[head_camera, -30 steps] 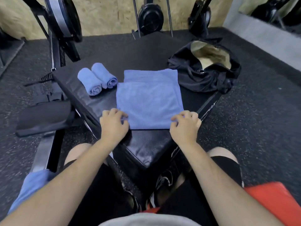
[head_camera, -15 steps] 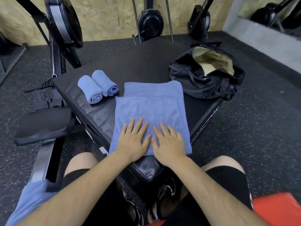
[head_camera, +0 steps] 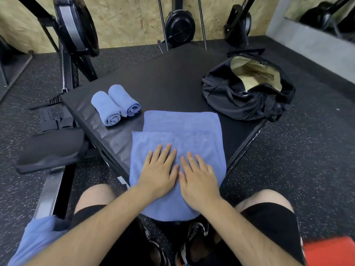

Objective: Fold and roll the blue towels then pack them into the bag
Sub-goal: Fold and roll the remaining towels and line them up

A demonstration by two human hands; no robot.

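A folded blue towel lies flat on the near corner of the black padded box, its near edge hanging over that corner. My left hand and my right hand press on it side by side, palms down, fingers straight. Two rolled blue towels lie together on the box to the left. The black bag sits open on the box's right corner, its tan lining showing.
Another blue cloth lies over my left thigh. A rowing machine's seat and rail stand at left. Gym machines line the plywood wall behind. A red object is at the lower right. Speckled rubber floor surrounds the box.
My hands went from pinching the towel's near corners to lying flat on it side by side. The towel has slid toward me and now overhangs the box's corner.
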